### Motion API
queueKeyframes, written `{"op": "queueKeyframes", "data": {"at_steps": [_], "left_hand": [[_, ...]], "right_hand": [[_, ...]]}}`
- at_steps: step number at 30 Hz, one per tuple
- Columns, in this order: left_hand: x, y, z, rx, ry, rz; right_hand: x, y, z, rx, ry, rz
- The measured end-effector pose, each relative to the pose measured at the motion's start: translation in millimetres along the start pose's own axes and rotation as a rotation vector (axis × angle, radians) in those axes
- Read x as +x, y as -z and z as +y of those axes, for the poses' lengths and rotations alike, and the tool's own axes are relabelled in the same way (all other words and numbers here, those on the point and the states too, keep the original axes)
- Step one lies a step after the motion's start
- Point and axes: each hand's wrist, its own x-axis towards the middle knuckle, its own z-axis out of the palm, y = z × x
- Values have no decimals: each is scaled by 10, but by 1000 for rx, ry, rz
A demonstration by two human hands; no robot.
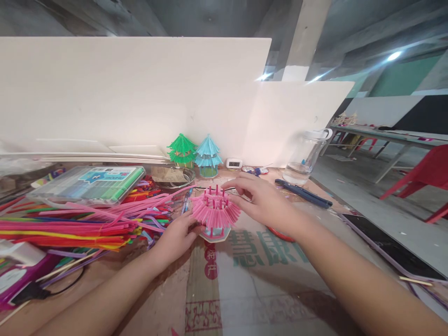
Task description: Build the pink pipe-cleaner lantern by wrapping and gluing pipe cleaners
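A pink straw model (pixel 215 211), shaped like a round roof on a pale base, stands on the cardboard-covered table (pixel 252 289). My left hand (pixel 176 236) holds its lower left side, fingers curled against the pink straws. My right hand (pixel 261 200) rests over its right top edge, fingers bent and pinching near a straw end. Behind it stand a finished green straw pagoda (pixel 181 151) and a blue one (pixel 208 155).
A heap of coloured straws (pixel 77 224) and a clear plastic box (pixel 87 184) fill the left. Dark pliers (pixel 304 192), a glass jar (pixel 304 156), a small clock (pixel 234 163) and a metal dish (pixel 175 177) lie behind. A phone (pixel 392 247) lies right. White boards (pixel 140 98) wall the back.
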Motion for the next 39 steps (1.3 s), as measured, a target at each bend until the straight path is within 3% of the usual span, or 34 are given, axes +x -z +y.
{"op": "queueKeyframes", "data": {"at_steps": [6,8,12,13,16,19,24,32,39], "left_hand": [[27,61,38,-43,-10,-3],[11,178,87,-57,-9,-8],[-49,548,183,37,153,-116],[-49,648,218,80,178,-96],[44,898,395,304,192,140],[252,1010,665,366,55,132],[537,948,957,330,-80,43],[537,845,804,315,-208,29],[546,726,820,317,-286,31]], "right_hand": [[24,2,11,75,-115,-62],[25,-13,21,97,-123,-64],[34,-89,50,171,-102,-41],[38,-115,55,189,-109,-40],[47,-191,60,230,-159,-42],[51,-237,58,258,-175,-17],[35,-250,41,267,-132,-25],[7,-343,46,231,-132,4],[34,-334,43,253,-90,47]]}}
